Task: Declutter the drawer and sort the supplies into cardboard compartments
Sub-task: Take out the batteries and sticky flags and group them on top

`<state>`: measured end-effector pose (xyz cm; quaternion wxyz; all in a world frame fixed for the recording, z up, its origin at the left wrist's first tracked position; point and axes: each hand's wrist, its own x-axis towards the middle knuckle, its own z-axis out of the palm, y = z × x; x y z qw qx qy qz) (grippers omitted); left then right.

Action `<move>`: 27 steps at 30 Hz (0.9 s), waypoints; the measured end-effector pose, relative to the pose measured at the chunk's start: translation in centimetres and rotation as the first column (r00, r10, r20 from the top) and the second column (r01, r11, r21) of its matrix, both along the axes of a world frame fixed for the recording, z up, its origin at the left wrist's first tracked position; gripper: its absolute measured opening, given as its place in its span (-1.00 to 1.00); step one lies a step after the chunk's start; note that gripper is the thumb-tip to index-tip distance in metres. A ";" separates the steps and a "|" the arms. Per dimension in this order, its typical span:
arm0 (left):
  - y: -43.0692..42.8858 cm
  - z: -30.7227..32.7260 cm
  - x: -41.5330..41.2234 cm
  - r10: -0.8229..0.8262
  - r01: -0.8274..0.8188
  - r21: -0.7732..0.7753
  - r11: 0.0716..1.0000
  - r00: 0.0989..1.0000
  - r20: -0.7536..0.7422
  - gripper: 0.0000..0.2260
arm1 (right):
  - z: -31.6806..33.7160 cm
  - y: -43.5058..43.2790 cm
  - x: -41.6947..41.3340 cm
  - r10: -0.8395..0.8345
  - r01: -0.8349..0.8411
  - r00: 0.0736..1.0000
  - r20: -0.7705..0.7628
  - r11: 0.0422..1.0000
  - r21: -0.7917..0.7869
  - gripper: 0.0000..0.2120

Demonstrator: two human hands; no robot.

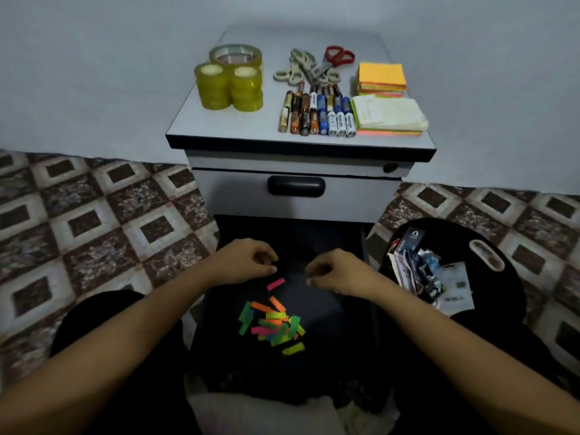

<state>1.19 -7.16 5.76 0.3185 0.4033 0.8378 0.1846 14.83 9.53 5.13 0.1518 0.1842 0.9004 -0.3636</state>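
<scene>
A dark open drawer (329,309) lies pulled out below the grey cabinet (301,142). Inside it sits a loose heap of several neon sticky flags (273,323), and one pink flag (276,284) lies apart, nearer my hands. My left hand (248,262) hovers over the drawer's far left part with curled fingers, its fingertips just above the pink flag. My right hand (335,271) hovers to the right, also curled. Nothing shows between the fingers of either hand. No cardboard compartments are in view.
The cabinet top holds three tape rolls (230,80), scissors (314,65), a row of batteries (317,111) and sticky note pads (384,95). A shut drawer with a black handle (296,186) is above the open one. A black bin (455,277) of wrappers stands at the right on patterned floor tiles.
</scene>
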 end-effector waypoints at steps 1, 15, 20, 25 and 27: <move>-0.3 -1.0 -0.1 0.006 -0.005 -0.033 0.999 0.999 0.031 -0.71 | -1.3 -0.3 -0.1 0.026 -0.026 0.998 0.049 1.000 -0.007 -0.68; -0.4 -11.9 -1.5 -0.096 0.096 -0.183 0.978 0.995 0.008 -0.80 | -12.2 -2.0 -3.0 0.212 -0.224 0.967 0.141 0.971 0.079 -0.79; -0.6 -14.6 -0.8 -0.209 0.188 -0.251 0.950 0.976 -0.059 -0.80 | -13.9 -2.0 -3.4 0.175 -0.187 0.978 0.118 0.976 0.108 -0.75; -1.0 -16.5 -0.2 -0.317 0.251 -0.312 0.916 0.931 -0.183 -0.69 | -15.6 -2.3 -3.1 0.200 -0.225 0.964 0.174 0.965 0.138 -0.76; -1.1 -16.9 0.0 -0.322 0.249 -0.303 0.920 0.921 -0.221 -0.68 | -16.1 -2.8 -2.7 0.217 -0.250 0.957 0.190 0.953 0.169 -0.73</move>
